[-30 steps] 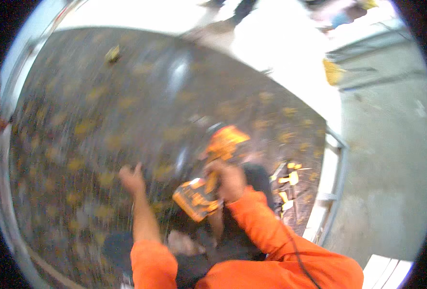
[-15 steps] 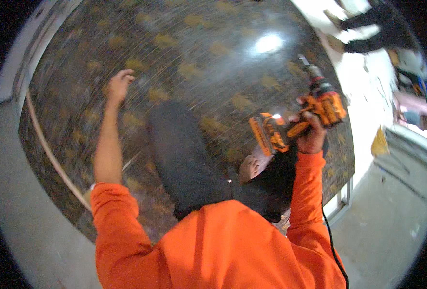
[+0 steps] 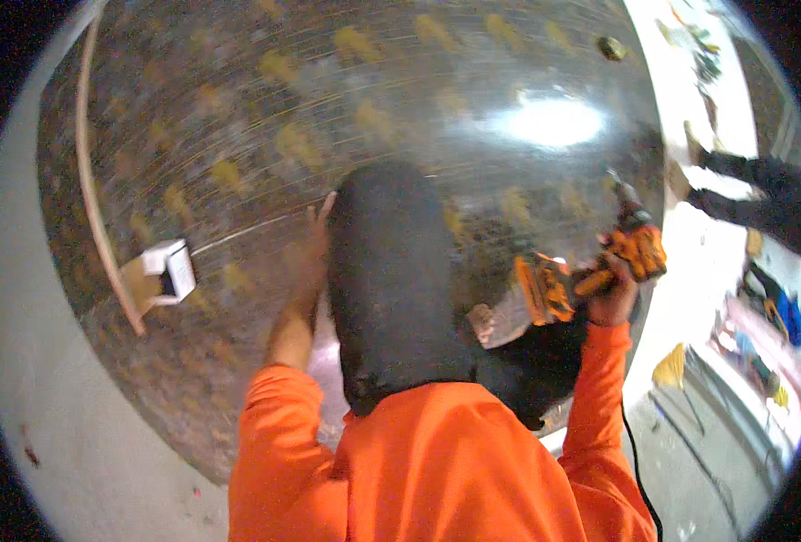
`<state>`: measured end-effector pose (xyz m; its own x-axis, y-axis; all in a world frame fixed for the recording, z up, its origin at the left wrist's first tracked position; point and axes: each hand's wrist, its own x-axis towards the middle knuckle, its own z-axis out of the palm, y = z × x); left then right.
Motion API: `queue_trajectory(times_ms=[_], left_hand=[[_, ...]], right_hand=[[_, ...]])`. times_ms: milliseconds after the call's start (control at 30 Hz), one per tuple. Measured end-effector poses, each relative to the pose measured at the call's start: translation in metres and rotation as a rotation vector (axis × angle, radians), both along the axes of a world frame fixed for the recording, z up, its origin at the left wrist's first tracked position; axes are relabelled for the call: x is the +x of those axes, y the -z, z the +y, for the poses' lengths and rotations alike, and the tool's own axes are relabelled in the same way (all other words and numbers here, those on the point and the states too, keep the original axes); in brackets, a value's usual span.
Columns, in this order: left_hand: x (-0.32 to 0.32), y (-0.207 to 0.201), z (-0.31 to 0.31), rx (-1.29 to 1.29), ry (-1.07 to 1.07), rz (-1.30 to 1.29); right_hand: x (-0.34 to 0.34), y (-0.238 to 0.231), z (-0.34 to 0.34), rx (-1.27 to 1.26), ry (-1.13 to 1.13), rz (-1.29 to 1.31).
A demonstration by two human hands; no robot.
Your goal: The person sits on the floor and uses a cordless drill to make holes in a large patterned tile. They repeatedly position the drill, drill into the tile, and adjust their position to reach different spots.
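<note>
My right hand (image 3: 612, 296) is wrapped round the handle of an orange and black cordless drill (image 3: 640, 248). The drill's bit points forward over the dark board, and its battery end lies toward my left. Beside my raised dark-trousered knee (image 3: 387, 271) is my left hand (image 3: 317, 237), smeared a little by motion, its fingers stretched out and holding nothing. Whether it touches the knee I cannot tell. Beneath me spreads a large dark brown board (image 3: 238, 108) with yellowish marks. My bare foot (image 3: 482, 322) shows between the knee and the drill.
At the left, a small white box (image 3: 180, 271) with an open flap sits near a thin wooden strip (image 3: 93, 181). A small round yellowish object (image 3: 610, 48) lies at the far right. Another person's dark-trousered legs (image 3: 753, 194) and a yellow-topped stool (image 3: 669, 369) are beyond the board.
The view has turned, bringing the white box into sight. My left hand has moved from over the board to beside my knee. The drill stays in my right hand.
</note>
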<state>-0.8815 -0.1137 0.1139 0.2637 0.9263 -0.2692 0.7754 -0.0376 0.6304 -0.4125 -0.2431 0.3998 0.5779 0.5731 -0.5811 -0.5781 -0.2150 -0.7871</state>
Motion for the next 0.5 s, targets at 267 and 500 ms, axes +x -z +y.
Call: queue_trajectory(times_ms=[267, 500], left_hand=[[-0.030, 0.003, -0.014, 0.047, 0.007, 0.194], [-0.003, -0.014, -0.047, 0.052, -0.032, 0.267]], right_hand=[[-0.037, 0.025, -0.009, 0.030, -0.018, 0.030], [-0.049, 0.044, -0.022, -0.005, -0.043, 0.151]])
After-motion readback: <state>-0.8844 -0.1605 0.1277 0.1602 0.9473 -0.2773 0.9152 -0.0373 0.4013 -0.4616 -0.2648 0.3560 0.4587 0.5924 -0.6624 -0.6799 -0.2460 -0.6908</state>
